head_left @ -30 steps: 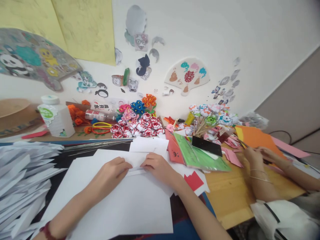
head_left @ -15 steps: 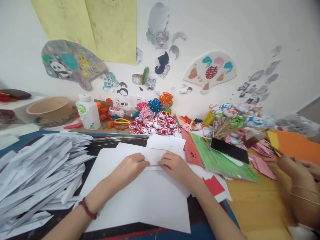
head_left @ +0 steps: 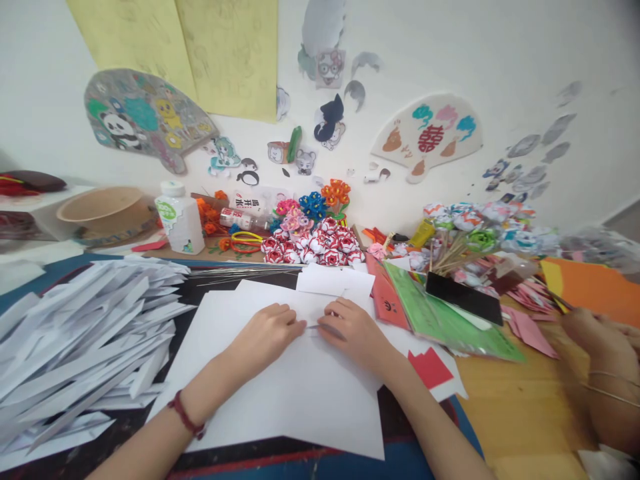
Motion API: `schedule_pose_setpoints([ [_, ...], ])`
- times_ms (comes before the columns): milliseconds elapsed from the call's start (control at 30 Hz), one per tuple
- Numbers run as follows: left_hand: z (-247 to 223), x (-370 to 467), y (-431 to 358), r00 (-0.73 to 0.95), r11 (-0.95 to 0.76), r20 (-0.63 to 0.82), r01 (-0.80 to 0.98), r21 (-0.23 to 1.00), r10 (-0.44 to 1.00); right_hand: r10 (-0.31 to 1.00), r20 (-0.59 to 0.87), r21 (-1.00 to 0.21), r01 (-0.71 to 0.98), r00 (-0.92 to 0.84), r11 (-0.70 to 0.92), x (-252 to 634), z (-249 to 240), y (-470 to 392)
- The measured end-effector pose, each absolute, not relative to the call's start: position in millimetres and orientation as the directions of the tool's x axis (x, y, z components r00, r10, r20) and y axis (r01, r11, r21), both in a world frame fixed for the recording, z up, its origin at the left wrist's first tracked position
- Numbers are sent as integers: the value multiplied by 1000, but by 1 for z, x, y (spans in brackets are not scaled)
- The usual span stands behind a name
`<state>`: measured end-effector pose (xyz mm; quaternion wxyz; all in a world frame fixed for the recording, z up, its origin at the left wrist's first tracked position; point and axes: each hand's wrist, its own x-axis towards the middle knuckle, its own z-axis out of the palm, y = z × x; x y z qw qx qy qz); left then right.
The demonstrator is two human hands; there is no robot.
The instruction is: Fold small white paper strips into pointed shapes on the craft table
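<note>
Over a stack of white paper sheets (head_left: 295,393), my two hands face each other with their fingers curled in. My left hand (head_left: 273,335) is closed, its thumb and fingertips pinching the edge of a small white paper piece (head_left: 311,313). My right hand (head_left: 354,330) is closed on the same piece from the other side. A thin dark edge shows between the thumbs; the rest of the piece is hard to tell from the sheets below. Another small white paper (head_left: 334,280) lies just beyond my fingers.
Folded white paper strips (head_left: 100,333) are heaped on the left. Red-and-white paper flowers (head_left: 325,243) and a white bottle (head_left: 179,220) stand along the wall. On the right are a green packet (head_left: 465,327), a black strip (head_left: 463,298) and another person's hand (head_left: 600,340).
The white fold line seen between my hands has narrowed to a thin dark edge, and my fingers have curled slightly. The view has shifted a little.
</note>
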<state>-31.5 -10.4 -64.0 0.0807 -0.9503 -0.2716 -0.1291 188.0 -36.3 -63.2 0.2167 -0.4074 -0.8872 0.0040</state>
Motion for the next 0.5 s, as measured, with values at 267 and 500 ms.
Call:
schedule_pose_setpoints([
  [267, -61, -30, -14, 848, -859, 265, 500, -111, 459, 664, 405, -35, 715, -628, 698, 182, -75, -34],
  [500, -59, -29, -15, 848, -855, 208, 512, -84, 488, 658, 389, 44, 726, -645, 686, 180, -75, -35],
])
